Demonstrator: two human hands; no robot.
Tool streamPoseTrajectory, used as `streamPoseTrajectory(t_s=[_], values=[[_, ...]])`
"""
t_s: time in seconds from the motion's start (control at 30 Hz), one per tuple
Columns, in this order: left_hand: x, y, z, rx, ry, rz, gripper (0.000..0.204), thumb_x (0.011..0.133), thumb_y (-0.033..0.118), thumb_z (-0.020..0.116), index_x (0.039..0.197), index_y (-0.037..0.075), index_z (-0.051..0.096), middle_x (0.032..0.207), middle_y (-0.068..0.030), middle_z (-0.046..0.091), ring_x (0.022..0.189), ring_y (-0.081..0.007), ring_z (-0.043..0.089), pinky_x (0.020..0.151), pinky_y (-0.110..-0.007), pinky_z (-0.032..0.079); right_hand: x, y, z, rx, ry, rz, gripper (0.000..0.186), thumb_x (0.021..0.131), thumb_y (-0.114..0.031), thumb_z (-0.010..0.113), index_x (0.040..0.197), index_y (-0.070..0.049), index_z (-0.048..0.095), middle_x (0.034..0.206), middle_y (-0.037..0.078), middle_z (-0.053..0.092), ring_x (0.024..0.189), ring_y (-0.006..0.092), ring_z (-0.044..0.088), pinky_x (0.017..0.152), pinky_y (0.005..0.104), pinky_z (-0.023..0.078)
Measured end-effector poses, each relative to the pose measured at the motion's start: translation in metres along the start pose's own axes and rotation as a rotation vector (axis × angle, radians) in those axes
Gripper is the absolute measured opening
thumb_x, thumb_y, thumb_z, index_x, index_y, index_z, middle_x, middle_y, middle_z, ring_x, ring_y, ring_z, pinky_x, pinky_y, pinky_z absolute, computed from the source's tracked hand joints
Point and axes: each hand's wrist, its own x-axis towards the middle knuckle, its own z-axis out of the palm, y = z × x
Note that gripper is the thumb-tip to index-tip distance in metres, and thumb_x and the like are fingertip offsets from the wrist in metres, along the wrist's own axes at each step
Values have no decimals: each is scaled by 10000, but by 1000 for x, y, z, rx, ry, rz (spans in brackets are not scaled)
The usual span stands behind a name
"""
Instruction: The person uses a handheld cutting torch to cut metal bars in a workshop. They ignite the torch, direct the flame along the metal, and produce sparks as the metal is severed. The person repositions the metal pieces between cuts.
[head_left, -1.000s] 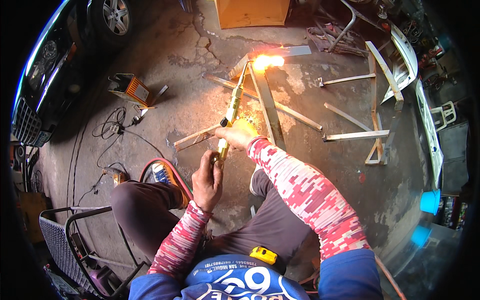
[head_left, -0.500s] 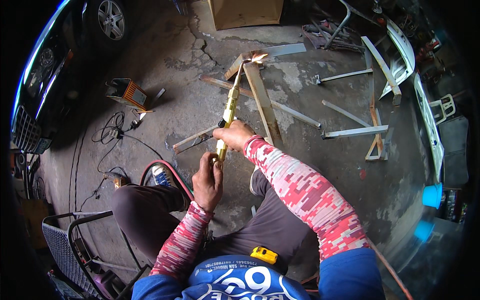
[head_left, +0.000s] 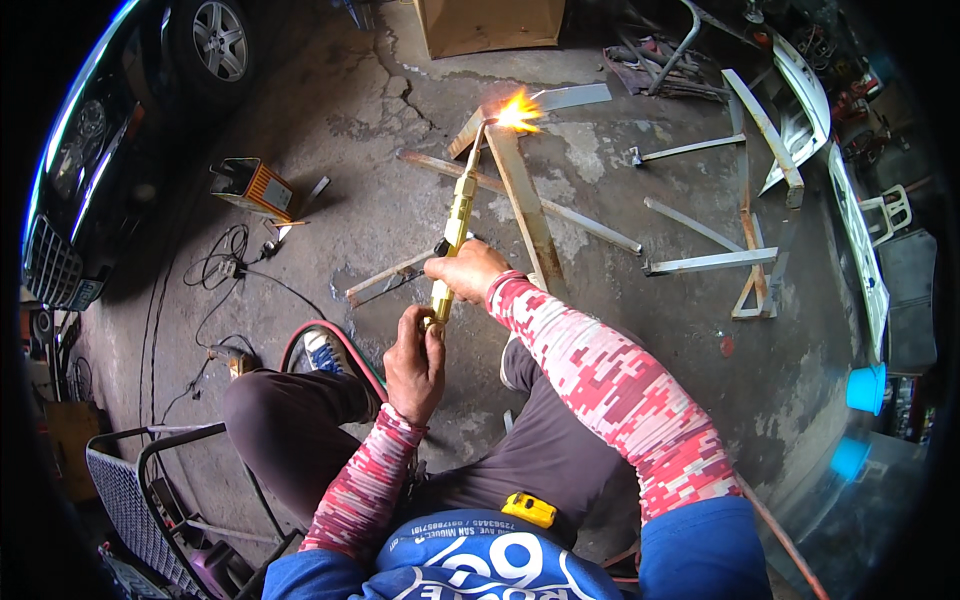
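Observation:
A brass gas torch [head_left: 459, 212] points away from me, its thin tip near the top end of a rusty metal bar [head_left: 522, 195]. An orange-yellow flame [head_left: 518, 111] flares at that tip, over the joint with a bright flat strip [head_left: 575, 97]. My right hand [head_left: 468, 271] is closed round the torch's body. Lower down, my left hand [head_left: 414, 365] pinches the knob at the torch's rear end. A thin rusty tube [head_left: 590, 228] lies on the floor beneath the bar.
A red hose [head_left: 350, 345] loops by my left shoe. Left of it stand an orange-black box [head_left: 255, 188] and tangled black cable [head_left: 228, 265]. Metal frames [head_left: 755, 240] lie to the right, blue tubs [head_left: 866, 390] beyond. A parked car [head_left: 85, 170] fills the far left; a mesh chair [head_left: 140, 500] is near.
The flame at the torch tip has grown from a small pale glow to a larger orange-yellow burst. Both hands and the torch hold nearly the same place.

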Motion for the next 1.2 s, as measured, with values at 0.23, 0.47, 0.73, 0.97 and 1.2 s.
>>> streamPoseTrajectory(t_s=[0.23, 0.47, 0.73, 0.97, 1.2], values=[[1, 3, -1, -3, -9, -21, 255, 1023, 86, 557, 1270, 26, 548, 950, -240, 691, 840, -404, 738, 706, -416, 560, 2, 2, 0, 5, -9, -21, 429, 793, -444, 731, 849, -19, 749, 692, 94, 685, 598, 201, 658, 581, 348, 509], [2, 0, 2, 0, 20, 21, 255, 1033, 125, 552, 1269, 26, 553, 920, -222, 692, 793, -381, 730, 679, -409, 546, 2, 1, 0, 11, 4, -22, 424, 794, -442, 731, 832, -20, 743, 682, 90, 678, 594, 202, 657, 570, 346, 503], [0, -1, 3, 13, 23, 13, 266, 1038, 139, 552, 1279, 27, 552, 899, -210, 696, 768, -360, 729, 665, -404, 542, 0, -1, -2, -18, -13, 8, 420, 793, -444, 731, 845, -28, 741, 687, 86, 678, 595, 197, 649, 579, 347, 503], [1, -3, 4, 13, 31, 14, 257, 1039, 136, 554, 1271, 27, 552, 904, -209, 699, 773, -360, 730, 670, -400, 545, 4, 3, 1, -9, -2, -5, 418, 791, -444, 732, 843, -29, 740, 689, 84, 677, 595, 192, 646, 577, 341, 501], [0, -2, 4, 3, 30, 3, 252, 1038, 135, 556, 1264, 26, 554, 898, -207, 694, 765, -351, 724, 669, -393, 541, 4, 3, 1, 0, 6, -5, 416, 787, -443, 731, 843, -30, 740, 693, 83, 681, 605, 192, 653, 582, 341, 504]])
